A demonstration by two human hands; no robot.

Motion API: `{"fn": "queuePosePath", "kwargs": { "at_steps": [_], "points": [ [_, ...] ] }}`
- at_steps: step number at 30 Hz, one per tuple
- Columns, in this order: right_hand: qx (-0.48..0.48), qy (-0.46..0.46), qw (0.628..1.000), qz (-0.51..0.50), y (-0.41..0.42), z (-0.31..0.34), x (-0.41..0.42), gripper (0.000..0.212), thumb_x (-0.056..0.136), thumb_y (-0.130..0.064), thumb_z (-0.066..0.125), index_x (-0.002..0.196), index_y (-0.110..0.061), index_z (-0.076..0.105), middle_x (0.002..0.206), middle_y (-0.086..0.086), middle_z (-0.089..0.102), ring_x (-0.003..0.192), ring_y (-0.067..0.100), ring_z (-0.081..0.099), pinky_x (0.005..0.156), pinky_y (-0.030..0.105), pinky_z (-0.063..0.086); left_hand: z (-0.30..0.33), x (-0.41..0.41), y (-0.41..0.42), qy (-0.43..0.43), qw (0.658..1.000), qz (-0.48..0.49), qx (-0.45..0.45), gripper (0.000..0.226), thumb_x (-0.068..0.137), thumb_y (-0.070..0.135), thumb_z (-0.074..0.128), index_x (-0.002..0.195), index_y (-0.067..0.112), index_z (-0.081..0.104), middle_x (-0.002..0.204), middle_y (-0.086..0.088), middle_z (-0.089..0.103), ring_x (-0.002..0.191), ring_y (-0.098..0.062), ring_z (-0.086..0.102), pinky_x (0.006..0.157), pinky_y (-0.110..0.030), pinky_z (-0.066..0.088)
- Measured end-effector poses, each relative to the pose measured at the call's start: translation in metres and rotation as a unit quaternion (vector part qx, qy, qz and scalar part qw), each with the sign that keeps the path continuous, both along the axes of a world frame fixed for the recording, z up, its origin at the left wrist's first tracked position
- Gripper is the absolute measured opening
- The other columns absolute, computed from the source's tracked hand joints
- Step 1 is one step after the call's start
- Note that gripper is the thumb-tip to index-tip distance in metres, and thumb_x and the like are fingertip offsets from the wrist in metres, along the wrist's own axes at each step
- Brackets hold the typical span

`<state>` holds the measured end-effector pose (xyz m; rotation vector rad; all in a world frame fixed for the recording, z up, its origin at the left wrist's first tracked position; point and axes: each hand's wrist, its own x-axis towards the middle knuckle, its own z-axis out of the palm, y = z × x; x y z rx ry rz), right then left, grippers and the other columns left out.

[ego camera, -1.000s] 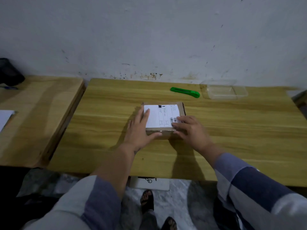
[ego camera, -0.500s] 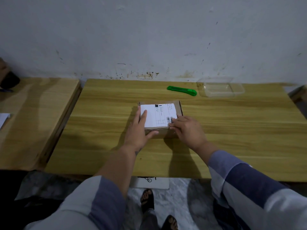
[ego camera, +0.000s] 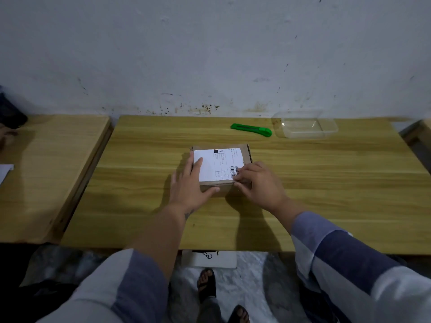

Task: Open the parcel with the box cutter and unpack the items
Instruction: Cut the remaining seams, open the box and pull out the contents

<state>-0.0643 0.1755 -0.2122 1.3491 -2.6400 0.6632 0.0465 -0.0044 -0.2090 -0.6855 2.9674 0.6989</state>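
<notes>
Head view, looking down: a small cardboard parcel [ego camera: 221,169] with a white label sits mid-tabletop [ego camera: 326,194]. Left hand [ego camera: 191,187] lies flat against its left side, fingers straight and together, thumb along the near face. Right hand [ego camera: 258,183] curls its fingers onto the parcel's near right corner. A green box cutter [ego camera: 251,129] lies near the far edge, beside a clear plastic container [ego camera: 305,127].

Wooden table [ego camera: 326,194] bearing parcel [ego camera: 221,167], box cutter [ego camera: 251,130], clear container [ego camera: 305,127].
</notes>
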Motion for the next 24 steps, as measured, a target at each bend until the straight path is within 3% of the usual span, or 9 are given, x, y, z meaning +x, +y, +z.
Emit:
{"fn": "queuePosePath", "kwargs": {
  "at_steps": [3, 6, 9, 15, 20, 24],
  "points": [
    [-0.015, -0.043, 0.999, 0.002, 0.002, 0.007, -0.002, 0.032, 0.082, -0.039, 0.052, 0.092, -0.019, 0.073, 0.099, -0.001, 0.069, 0.097, 0.022, 0.057, 0.084, 0.036, 0.049, 0.004, -0.005, -0.004, -0.040, 0.996, -0.030, -0.070, 0.107, 0.071, 0.078, 0.052, 0.152, 0.023, 0.008, 0.160, 0.007, -0.013, 0.148, -0.017, 0.001, 0.117, -0.056, -0.001],
    [-0.079, -0.061, 0.993, -0.057, 0.002, 0.009, -0.008, 0.026, 0.087, -0.026, 0.052, 0.095, -0.013, 0.073, 0.098, 0.004, 0.069, 0.096, 0.023, 0.056, 0.083, 0.035, 0.048, 0.007, -0.013, -0.004, -0.032, 0.992, -0.050, -0.113, 0.103, 0.072, 0.086, 0.032, 0.152, 0.026, 0.006, 0.160, 0.006, -0.014, 0.147, -0.016, -0.013, 0.113, -0.061, -0.009],
    [-0.099, -0.099, 0.981, -0.135, -0.001, 0.006, -0.026, 0.019, 0.088, -0.012, 0.056, 0.099, -0.010, 0.071, 0.101, 0.010, 0.067, 0.101, 0.029, 0.055, 0.085, 0.033, 0.042, 0.013, -0.030, -0.005, -0.007, 0.992, -0.068, -0.106, 0.086, 0.081, 0.079, 0.026, 0.151, 0.031, 0.012, 0.161, 0.007, -0.007, 0.147, -0.015, -0.012, 0.115, -0.058, -0.006],
    [0.018, -0.205, 0.954, -0.219, -0.014, -0.001, -0.085, 0.033, 0.089, -0.012, 0.051, 0.121, -0.014, 0.060, 0.129, 0.013, 0.054, 0.120, 0.034, 0.048, 0.099, 0.036, 0.039, 0.015, -0.072, -0.018, -0.036, 0.972, -0.206, -0.104, 0.073, 0.087, 0.072, 0.027, 0.150, 0.041, 0.006, 0.161, 0.008, -0.007, 0.148, -0.015, -0.011, 0.116, -0.054, -0.008],
    [0.103, -0.203, 0.948, -0.222, -0.034, -0.011, -0.134, 0.041, 0.089, -0.009, 0.049, 0.129, -0.014, 0.053, 0.141, 0.015, 0.044, 0.129, 0.033, 0.042, 0.109, 0.040, 0.035, 0.000, -0.077, -0.026, -0.022, 0.957, -0.245, -0.150, 0.071, 0.086, 0.076, 0.017, 0.148, 0.047, -0.003, 0.160, 0.012, -0.006, 0.147, -0.009, -0.007, 0.117, -0.048, -0.006],
    [0.183, -0.179, 0.944, -0.207, -0.050, -0.023, -0.156, 0.051, 0.096, -0.015, 0.038, 0.146, -0.021, 0.029, 0.157, 0.008, 0.020, 0.146, 0.029, 0.013, 0.117, 0.051, 0.014, -0.006, -0.078, -0.027, -0.001, 0.961, -0.233, -0.150, 0.072, 0.084, 0.076, 0.018, 0.148, 0.048, 0.000, 0.160, 0.015, -0.001, 0.147, -0.008, -0.002, 0.117, -0.046, -0.002]
  ]
}}
